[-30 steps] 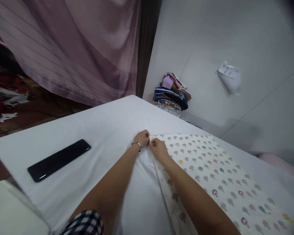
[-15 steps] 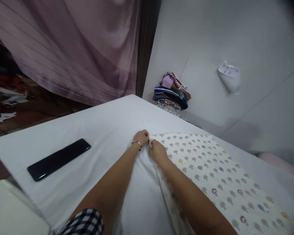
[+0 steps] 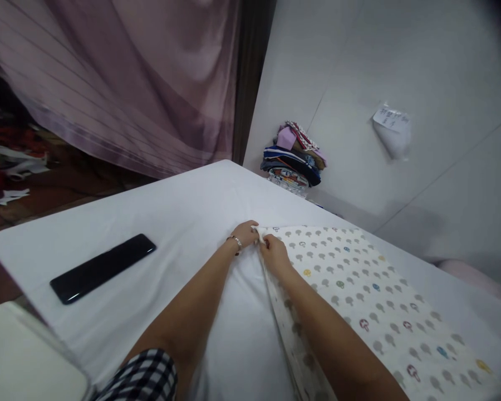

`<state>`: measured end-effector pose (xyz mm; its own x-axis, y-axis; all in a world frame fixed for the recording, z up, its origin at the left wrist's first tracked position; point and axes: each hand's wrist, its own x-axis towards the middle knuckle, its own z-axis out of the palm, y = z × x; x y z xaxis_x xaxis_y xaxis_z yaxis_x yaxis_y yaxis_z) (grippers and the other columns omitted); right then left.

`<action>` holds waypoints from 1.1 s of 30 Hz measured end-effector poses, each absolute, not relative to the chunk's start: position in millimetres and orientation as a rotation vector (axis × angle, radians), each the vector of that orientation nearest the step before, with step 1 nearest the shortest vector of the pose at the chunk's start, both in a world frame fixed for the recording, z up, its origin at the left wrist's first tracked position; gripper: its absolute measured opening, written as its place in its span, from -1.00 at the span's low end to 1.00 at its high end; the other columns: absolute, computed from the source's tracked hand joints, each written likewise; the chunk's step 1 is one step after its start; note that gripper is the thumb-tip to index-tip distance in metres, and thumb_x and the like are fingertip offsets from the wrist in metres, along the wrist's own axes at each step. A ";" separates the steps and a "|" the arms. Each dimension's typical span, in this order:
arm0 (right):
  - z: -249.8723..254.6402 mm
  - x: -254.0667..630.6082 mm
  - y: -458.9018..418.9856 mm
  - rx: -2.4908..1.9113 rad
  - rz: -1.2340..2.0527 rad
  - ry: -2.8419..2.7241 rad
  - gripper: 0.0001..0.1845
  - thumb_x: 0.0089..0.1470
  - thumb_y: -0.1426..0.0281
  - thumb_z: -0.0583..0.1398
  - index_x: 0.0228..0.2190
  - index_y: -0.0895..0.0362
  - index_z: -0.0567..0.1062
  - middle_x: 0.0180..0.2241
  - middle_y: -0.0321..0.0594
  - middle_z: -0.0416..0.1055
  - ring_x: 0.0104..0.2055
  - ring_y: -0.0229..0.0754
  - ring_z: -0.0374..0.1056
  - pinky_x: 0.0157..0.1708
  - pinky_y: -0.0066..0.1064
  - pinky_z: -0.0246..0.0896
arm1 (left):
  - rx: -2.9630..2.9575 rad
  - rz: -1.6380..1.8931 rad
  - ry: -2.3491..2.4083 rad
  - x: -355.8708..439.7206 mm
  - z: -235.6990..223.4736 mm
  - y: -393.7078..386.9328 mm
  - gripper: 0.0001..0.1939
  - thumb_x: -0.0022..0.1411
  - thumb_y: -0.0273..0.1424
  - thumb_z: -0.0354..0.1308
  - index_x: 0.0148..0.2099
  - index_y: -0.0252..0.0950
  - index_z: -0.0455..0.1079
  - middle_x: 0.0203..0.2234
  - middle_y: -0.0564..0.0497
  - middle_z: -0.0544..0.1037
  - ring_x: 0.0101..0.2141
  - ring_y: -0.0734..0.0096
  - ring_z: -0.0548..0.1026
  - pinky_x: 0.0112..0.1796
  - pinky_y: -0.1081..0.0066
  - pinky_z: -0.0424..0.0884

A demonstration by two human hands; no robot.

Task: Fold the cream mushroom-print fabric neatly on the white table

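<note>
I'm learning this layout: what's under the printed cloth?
The white sheet shows along the left and far edges of the printed cloth, so it probably continues beneath. Whatever the cloth covers can't be seen.

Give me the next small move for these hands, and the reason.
Probably slide the right hand along the near stretch of the cloth's edge, toward the body, while the left hand holds the corner. Both hands pinch close together there, while the edge running back beside the right forearm shows no hand on it.
</note>
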<state>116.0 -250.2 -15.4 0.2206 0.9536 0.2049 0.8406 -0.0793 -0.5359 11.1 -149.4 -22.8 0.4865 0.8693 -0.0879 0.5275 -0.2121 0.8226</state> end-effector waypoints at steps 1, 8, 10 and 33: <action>-14.8 117.8 -250.3 -1.939 0.280 -1.632 -0.86 -0.02 0.46 0.03 -0.41 0.13 0.38 -0.51 -0.31 0.32 -0.46 -0.28 0.17 -0.44 -0.48 -0.03 | 1.858 0.480 1.138 11.0 -21.6 -150.1 -0.52 -0.07 -0.49 0.10 -0.02 -0.30 0.29 -0.57 0.13 0.47 -0.57 0.53 0.40 -0.49 0.55 0.29; -9.8 123.7 -250.0 -1.935 0.313 -1.599 -0.87 -0.03 0.45 0.05 -0.44 0.12 0.40 -0.54 -0.34 0.32 -0.47 -0.29 0.18 -0.46 -0.50 -0.02 | 1.839 0.324 1.196 10.2 -11.1 -155.9 -0.91 -0.05 -0.41 0.09 -0.45 -0.32 0.38 -0.77 0.14 0.34 -0.65 0.54 0.33 -0.57 0.56 0.23; -9.7 122.0 -249.9 -1.931 0.310 -1.605 -0.86 -0.04 0.46 0.05 -0.44 0.12 0.40 -0.55 -0.34 0.32 -0.47 -0.30 0.17 -0.45 -0.50 -0.02 | 1.826 0.322 1.241 8.8 -7.7 -156.9 -0.90 -0.04 -0.39 0.08 -0.50 -0.31 0.36 -0.78 0.14 0.33 -0.65 0.53 0.33 -0.57 0.56 0.21; -18.1 107.6 -248.1 -1.983 0.236 -1.702 -0.79 0.02 0.44 0.05 -0.27 0.15 0.40 -0.36 -0.21 0.39 -0.34 -0.23 0.24 -0.33 -0.45 0.04 | 1.595 0.206 1.013 -2.0 -11.1 -144.6 -0.88 0.02 -0.34 0.04 -0.44 -0.29 0.32 -0.56 0.01 0.52 -0.53 0.45 0.48 -0.58 0.55 0.25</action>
<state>107.6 -248.1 -18.1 0.1982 0.9608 0.1937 0.8718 -0.0826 -0.4828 -2.0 -144.6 -11.1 0.6081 0.6949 -0.3839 0.4896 0.0524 0.8704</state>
